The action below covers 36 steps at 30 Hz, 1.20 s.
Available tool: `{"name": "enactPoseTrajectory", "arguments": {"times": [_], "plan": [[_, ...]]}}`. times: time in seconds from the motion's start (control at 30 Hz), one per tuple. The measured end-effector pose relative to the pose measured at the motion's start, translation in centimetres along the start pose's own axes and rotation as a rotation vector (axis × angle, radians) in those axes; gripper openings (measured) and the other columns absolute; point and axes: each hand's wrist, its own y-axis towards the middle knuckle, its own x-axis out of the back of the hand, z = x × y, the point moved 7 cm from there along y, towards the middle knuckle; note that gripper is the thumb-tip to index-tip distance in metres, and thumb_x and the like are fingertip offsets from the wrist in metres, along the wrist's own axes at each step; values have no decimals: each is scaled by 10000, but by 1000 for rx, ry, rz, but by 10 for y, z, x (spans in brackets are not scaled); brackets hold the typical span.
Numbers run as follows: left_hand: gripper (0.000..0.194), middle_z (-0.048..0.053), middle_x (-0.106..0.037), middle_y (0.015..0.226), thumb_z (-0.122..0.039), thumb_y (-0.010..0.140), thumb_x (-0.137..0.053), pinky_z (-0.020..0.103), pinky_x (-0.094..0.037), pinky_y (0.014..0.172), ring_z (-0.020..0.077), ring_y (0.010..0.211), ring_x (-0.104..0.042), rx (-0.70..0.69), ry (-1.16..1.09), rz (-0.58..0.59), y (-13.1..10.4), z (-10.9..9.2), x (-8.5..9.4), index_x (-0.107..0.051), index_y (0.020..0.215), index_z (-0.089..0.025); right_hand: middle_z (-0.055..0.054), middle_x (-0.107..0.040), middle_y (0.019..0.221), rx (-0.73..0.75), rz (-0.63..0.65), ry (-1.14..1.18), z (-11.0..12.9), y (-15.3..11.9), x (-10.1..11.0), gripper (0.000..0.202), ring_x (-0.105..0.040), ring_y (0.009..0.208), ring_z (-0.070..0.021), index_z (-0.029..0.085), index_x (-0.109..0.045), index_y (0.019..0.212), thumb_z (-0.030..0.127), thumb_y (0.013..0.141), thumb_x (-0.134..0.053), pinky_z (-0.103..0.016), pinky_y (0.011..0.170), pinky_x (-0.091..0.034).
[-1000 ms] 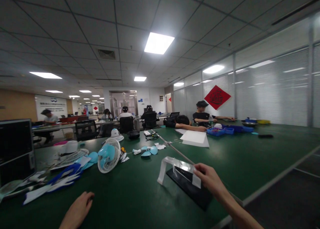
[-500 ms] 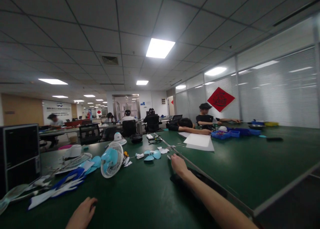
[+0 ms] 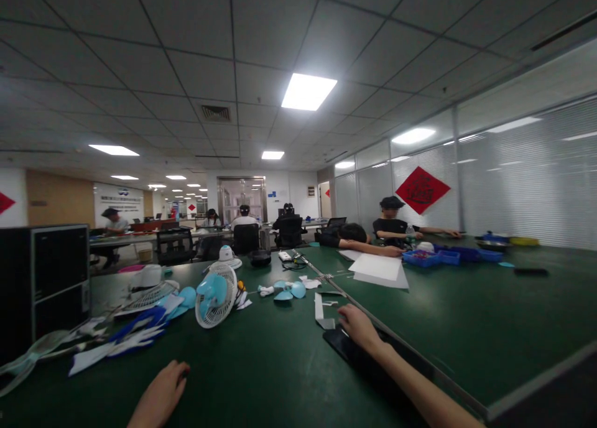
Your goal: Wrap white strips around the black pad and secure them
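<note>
Across the foreground, a green table [image 3: 261,359] is seen, with a black computer tower [image 3: 60,272] at left. Near right, a black slab [image 3: 336,343] is partly hidden by the right forearm [image 3: 410,375]. Near left, the left hand [image 3: 163,387] is held slack and partly uncurled, nothing gripped. Just left of the right hand [image 3: 359,327], whose fingers are bent, a white strip [image 3: 319,308] is seen; whether it is gripped cannot be told.

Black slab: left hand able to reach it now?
Probably yes: the right forearm hides part of the black slab, but nothing visible stands between the slab's left end and the left hand.
</note>
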Motion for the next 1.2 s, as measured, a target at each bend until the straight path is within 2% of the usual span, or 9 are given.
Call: {"name": "enactPoseTrajectory", "arguments": {"times": [0.13, 0.27, 0.43, 0.67, 0.83, 0.97, 1.07, 1.13, 1.2], "plan": [[376, 80, -648, 1128, -292, 827, -427, 330, -475, 929, 223, 1052, -620, 18, -26, 3, -1, 2, 1, -643, 1113, -177, -127, -658, 1069, -76, -14, -22, -47, -36, 20, 274, -609, 1016, -258, 139, -696, 1045, 252, 826, -574, -316, 900, -438], [394, 77, -648, 1134, -310, 833, -403, 344, -478, 938, 228, 1061, -618, 13, -33, 10, 2, 7, -4, -639, 1121, -183, -132, -659, 1050, -170, -2, -58, -83, -62, 25, 306, -606, 995, -268, 143, -693, 1063, 314, 830, -592, -318, 859, -450], [408, 87, -647, 1125, -307, 841, -370, 347, -473, 949, 226, 1056, -617, -1, -3, 7, 4, 9, -6, -636, 1118, -169, -113, -690, 990, -190, 23, -72, -90, -64, 22, 256, -623, 961, -254, 157, -707, 974, 319, 875, -535, -300, 818, -450], [370, 65, -643, 1151, -302, 836, -407, 370, -418, 1029, 235, 1169, -558, 5, -2, -25, 6, 13, -9, -637, 1110, -206, -79, -721, 914, -254, 77, -64, -92, -58, 27, 186, -666, 884, -230, 189, -709, 845, 280, 836, -546, -266, 717, -440], [339, 66, -643, 1079, -277, 858, -403, 316, -468, 913, 197, 996, -613, -12, 8, -27, 6, 10, -9, -634, 1094, -202, -108, -727, 958, -291, 65, -67, -116, -72, 50, 274, -670, 891, -262, 188, -716, 855, 334, 845, -484, -306, 715, -459], [335, 67, -632, 1072, -281, 857, -421, 307, -471, 881, 196, 987, -605, -16, 0, -28, 3, 2, -4, -634, 1101, -196, -122, -726, 1012, -283, 39, -36, -138, -82, 73, 319, -661, 948, -289, 198, -732, 880, 376, 821, -474, -331, 763, -478], [344, 69, -626, 1086, -263, 863, -404, 308, -469, 881, 196, 995, -604, -3, -8, -28, 0, -3, -1, -635, 1108, -190, -121, -724, 1016, -218, 29, 56, -126, -81, 79, 360, -654, 950, -295, 193, -729, 927, 423, 803, -481, -344, 808, -485], [352, 67, -622, 1104, -270, 866, -405, 311, -470, 884, 197, 1003, -604, -2, -32, -21, -1, -6, 0, -630, 1125, -193, -118, -718, 1017, -143, 49, 136, -97, -78, 74, 381, -644, 953, -291, 191, -720, 963, 438, 804, -477, -348, 836, -482], [358, 66, -621, 1103, -284, 865, -411, 316, -473, 880, 198, 997, -606, -6, -52, -17, -2, -6, 1, -626, 1135, -192, -117, -707, 1008, -39, 89, 205, -52, -73, 63, 366, -634, 945, -280, 189, -716, 957, 425, 812, -476, -341, 842, -477]]}}
